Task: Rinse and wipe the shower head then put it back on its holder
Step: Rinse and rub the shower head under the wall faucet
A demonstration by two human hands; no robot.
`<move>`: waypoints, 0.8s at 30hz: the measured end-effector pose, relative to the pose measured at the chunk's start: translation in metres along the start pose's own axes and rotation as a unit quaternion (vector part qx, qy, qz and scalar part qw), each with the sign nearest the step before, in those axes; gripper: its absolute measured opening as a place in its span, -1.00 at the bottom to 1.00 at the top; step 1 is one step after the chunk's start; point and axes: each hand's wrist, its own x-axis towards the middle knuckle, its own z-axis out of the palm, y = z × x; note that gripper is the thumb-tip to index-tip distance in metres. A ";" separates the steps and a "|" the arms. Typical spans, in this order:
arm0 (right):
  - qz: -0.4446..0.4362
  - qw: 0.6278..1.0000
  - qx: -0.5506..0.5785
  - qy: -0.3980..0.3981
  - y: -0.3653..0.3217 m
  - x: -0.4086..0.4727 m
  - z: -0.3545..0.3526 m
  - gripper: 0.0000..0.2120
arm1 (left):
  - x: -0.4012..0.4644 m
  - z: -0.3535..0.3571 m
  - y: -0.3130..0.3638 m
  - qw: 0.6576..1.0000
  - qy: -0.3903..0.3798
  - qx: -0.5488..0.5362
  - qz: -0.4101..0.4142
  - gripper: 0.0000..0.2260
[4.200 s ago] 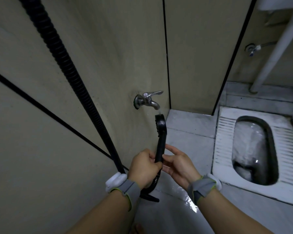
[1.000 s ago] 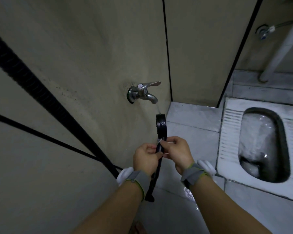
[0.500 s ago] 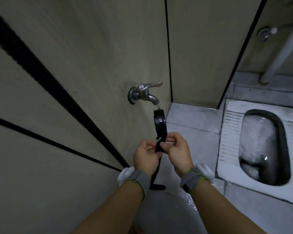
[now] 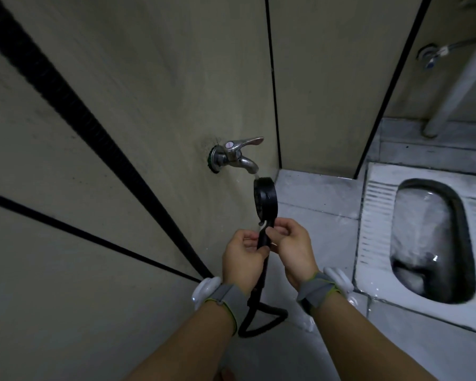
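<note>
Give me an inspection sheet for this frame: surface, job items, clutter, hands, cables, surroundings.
Surface: grey tiled floor, wet patches near the right wrist.
Job's things: black shower head held upright just under the tap spout, with a thin stream of water landing on its top; no holder in view.
Clutter: nothing seen.
Hands: left hand grips the handle; right hand pinches it just below the head. Both wear wrist bands.
Cables: black hose loops on the floor below the hands; a ribbed black hose runs diagonally across the wall.
Surroundings: beige wall panels, squat toilet at right, white pipe upper right.
</note>
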 end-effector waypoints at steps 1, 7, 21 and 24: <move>0.004 1.000 0.006 0.001 0.000 0.000 0.000 -0.84 | -0.003 0.000 0.000 1.000 -0.008 0.000 0.002 -0.77; 0.033 0.997 0.070 -0.005 -0.007 -0.004 0.004 -0.83 | -0.016 -0.011 -0.006 0.998 -0.034 0.046 -0.016 -0.87; 0.117 0.985 0.118 -0.053 -0.004 -0.006 0.002 -0.84 | -0.027 -0.025 0.004 0.994 -0.051 -0.003 -0.100 -0.85; 0.133 0.984 0.103 -0.055 -0.001 -0.007 0.002 -0.82 | -0.026 -0.028 0.003 0.994 -0.056 0.009 -0.097 -0.85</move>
